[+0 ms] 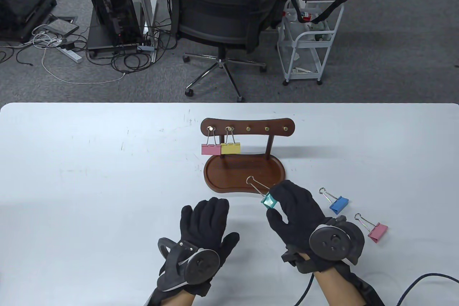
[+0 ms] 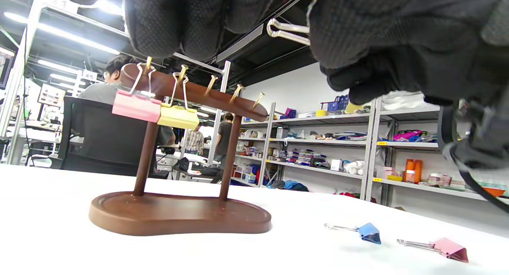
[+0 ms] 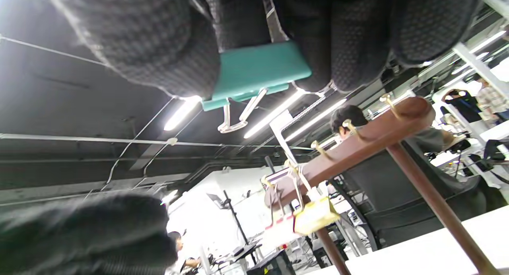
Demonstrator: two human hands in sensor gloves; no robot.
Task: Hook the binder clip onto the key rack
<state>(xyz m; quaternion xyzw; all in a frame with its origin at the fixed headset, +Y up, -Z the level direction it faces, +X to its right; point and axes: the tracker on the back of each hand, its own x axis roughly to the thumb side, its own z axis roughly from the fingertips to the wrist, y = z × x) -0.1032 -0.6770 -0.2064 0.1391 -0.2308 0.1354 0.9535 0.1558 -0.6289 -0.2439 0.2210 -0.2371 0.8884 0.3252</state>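
Right hand [image 1: 299, 209] holds teal clip [image 1: 269, 201], handles toward rack [image 1: 247, 130].

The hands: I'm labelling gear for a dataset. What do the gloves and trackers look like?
Both the left hand and right hand wear black knit gloves with a dotted grip texture. Dark grey round trackers sit strapped on their backs; a black cable trails from the right wrist.

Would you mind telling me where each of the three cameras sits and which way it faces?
Table view: above the table, looking down at the key rack; both hands show, the left hand flat, the right hand gripping a teal clip.
Left wrist view: low by the tabletop, facing the rack; left fingers hang from the top.
Right wrist view: below the right hand, tilted upward; its fingers hold the teal clip.
All three views share the rack with its pink clip and yellow clip.
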